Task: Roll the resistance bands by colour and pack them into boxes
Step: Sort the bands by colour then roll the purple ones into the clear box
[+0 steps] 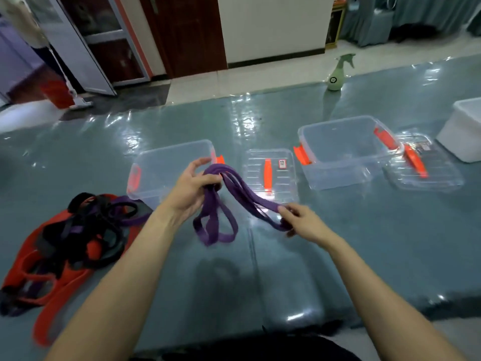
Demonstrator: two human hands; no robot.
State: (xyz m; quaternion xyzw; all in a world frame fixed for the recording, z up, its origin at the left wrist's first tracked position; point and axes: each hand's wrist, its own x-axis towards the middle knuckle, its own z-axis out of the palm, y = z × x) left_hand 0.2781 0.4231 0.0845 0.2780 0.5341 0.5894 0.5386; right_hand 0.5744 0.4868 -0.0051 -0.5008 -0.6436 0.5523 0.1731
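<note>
Several purple resistance bands [242, 196] hang between my two hands above the grey-green mat. My left hand [191, 190] grips one end of the bunch, and loops dangle below it. My right hand [303, 221] pinches the other end lower down. A tangled heap of red, black and purple bands [70, 246] lies on the mat at the left. Two clear plastic boxes with orange latches stand open and hold nothing: the left box [161, 165] behind my left hand, the right box [348, 149] farther right.
A clear lid [278, 175] lies between the boxes and another lid [426, 165] lies right of the right box. A white tub [463, 128] stands at the far right. A green spray bottle [338, 74] stands at the mat's far edge.
</note>
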